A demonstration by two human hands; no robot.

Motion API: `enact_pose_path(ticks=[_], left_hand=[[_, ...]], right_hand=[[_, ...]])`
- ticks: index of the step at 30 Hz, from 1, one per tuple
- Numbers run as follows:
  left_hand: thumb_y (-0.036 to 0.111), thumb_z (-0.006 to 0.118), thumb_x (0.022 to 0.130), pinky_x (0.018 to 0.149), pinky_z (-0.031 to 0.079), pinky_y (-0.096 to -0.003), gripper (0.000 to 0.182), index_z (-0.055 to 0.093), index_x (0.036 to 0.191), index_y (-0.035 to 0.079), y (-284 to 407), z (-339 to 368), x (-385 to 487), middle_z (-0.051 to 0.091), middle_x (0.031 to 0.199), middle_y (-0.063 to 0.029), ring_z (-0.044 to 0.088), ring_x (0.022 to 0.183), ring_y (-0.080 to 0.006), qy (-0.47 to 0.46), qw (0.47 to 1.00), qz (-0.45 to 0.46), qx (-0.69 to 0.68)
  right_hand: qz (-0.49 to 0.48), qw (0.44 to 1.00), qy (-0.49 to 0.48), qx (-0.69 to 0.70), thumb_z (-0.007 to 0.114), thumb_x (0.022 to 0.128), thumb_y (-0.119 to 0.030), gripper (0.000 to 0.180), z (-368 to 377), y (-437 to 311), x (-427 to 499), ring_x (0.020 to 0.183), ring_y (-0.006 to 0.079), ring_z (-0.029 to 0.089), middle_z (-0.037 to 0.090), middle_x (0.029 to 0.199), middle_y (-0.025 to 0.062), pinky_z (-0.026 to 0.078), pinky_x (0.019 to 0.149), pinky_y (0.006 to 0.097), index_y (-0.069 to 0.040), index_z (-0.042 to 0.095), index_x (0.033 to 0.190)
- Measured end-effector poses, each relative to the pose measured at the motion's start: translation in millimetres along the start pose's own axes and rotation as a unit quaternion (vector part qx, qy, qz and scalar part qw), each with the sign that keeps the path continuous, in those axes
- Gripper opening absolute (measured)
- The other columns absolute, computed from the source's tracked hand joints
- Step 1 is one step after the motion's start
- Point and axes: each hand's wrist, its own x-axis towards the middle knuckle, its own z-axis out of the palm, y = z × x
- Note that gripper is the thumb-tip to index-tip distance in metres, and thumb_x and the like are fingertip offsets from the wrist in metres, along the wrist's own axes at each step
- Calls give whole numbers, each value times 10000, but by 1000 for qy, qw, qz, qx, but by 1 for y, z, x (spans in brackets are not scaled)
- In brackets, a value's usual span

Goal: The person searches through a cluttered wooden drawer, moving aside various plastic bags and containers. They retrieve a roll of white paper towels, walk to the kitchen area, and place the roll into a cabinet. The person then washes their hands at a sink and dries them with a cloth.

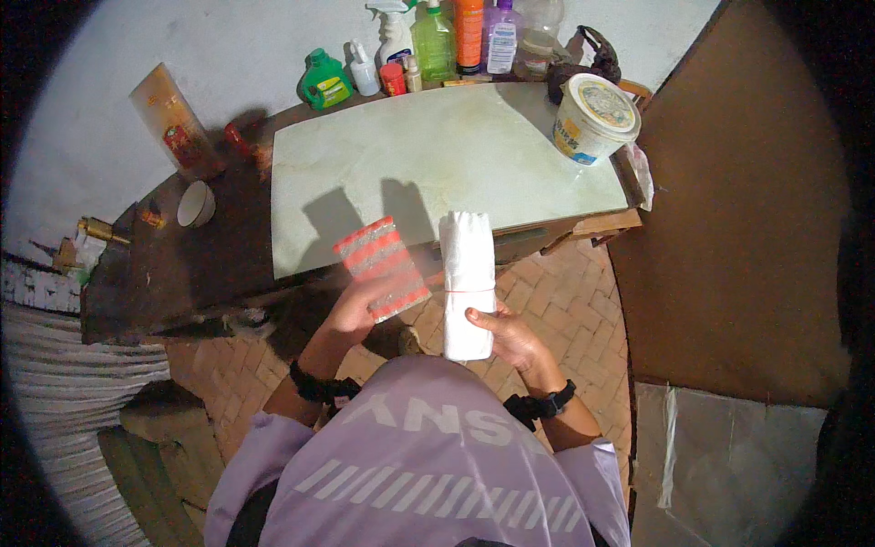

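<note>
My left hand (359,308) grips the lower edge of a flat, red-and-clear striped packet (383,267), tilted in front of the table's near edge; part of it is blurred. Upright in my right hand (509,331) is a folded white bundle (469,260), perhaps plastic bags, with a thin reddish band round its middle. The thumb lies across the bundle's lower front. Packet and bundle are apart. Both are held between my body and the table, and shadows fall on the pale tabletop sheet (410,143) beyond them.
Along the wall stand a green jug (327,81), a spray bottle (394,34) and several other bottles. A lidded white tub (595,119) sits at the table's right end. Left are a white bowl (197,204) and an upright box (174,123). A brown panel (738,205) rises at right.
</note>
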Motion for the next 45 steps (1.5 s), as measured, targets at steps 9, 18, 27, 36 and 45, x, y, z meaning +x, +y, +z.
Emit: enact_pose_path(ticks=[9,18,27,36,45], left_hand=[[84,650,915,951,521,-408,373,537,1269,50,3,8,5,629,1201,-72,629,1113,-231,53,998,-39,21],[-26,654,851,947,507,-368,944,34,1558,64,15,35,4,437,1366,-138,553,1171,-206,34,946,119,301],[4,656,833,978,457,-340,849,155,1519,15,38,53,6,482,1358,-179,543,1201,-230,23,860,261,439],[377,426,1049,945,493,-308,461,613,1255,10,25,38,16,667,1199,-83,639,1062,-143,-159,980,-115,22],[335,624,911,788,554,-313,453,616,1208,-6,20,45,-25,697,1015,-97,683,880,-185,-25,972,-232,28]], right_hand=[[-78,991,22,-107,723,896,-154,478,4,4,-6,1117,144,588,637,1226,21,472,964,335,-99,547,1337],[-242,896,108,-356,687,879,-9,407,12,1,-6,1097,164,584,643,1220,33,443,958,331,-61,572,1266],[-474,637,171,-584,655,676,142,600,22,-27,-14,1175,310,562,634,1237,110,370,1038,456,-97,627,1226],[-471,484,122,-728,681,664,55,585,19,-29,-16,1198,304,546,636,1210,84,362,1058,496,-155,650,1209],[-408,570,225,-677,717,780,-40,672,-24,6,41,1290,353,458,503,1371,185,391,1058,468,-29,431,1388]])
